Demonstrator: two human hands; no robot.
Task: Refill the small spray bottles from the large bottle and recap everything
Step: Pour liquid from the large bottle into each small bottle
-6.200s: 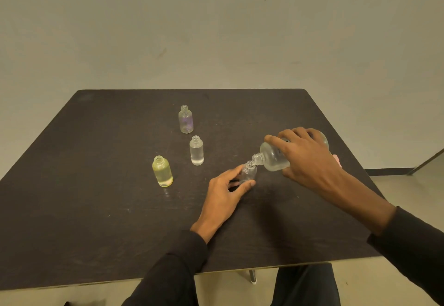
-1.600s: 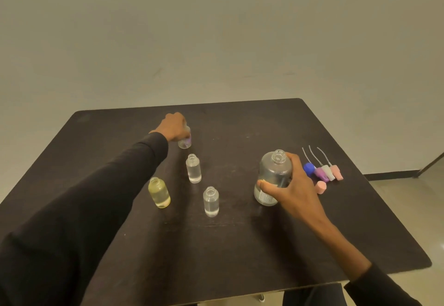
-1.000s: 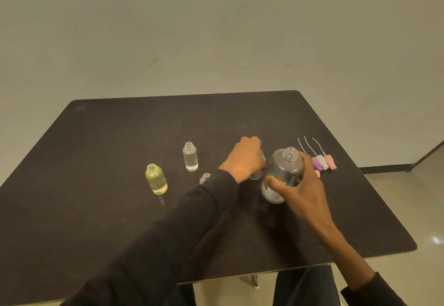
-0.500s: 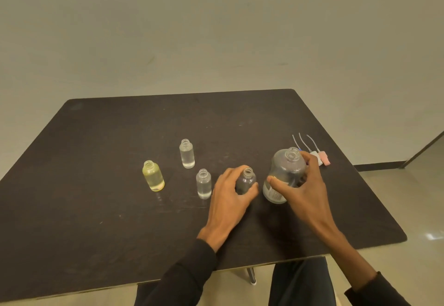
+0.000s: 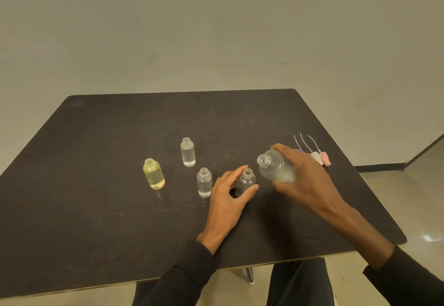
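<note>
My right hand (image 5: 304, 180) grips the large clear bottle (image 5: 275, 167), lifted and tilted left, its open mouth toward a small uncapped bottle (image 5: 245, 182). My left hand (image 5: 229, 197) holds that small faintly purple bottle upright on the dark table (image 5: 96, 209) between thumb and fingers. Three more small uncapped bottles stand to the left: a clear bottle (image 5: 204, 183) close by, a second clear bottle (image 5: 188, 152) farther back, and a yellow bottle (image 5: 153, 173).
Several spray caps (image 5: 319, 158) with thin dip tubes lie at the table's right side, partly hidden behind my right hand. The table's front edge runs just ahead of my knees. A plain wall stands behind the table.
My right hand has lifted the large bottle off the table and tipped it left toward the small bottle. My left hand keeps holding that small bottle in place.
</note>
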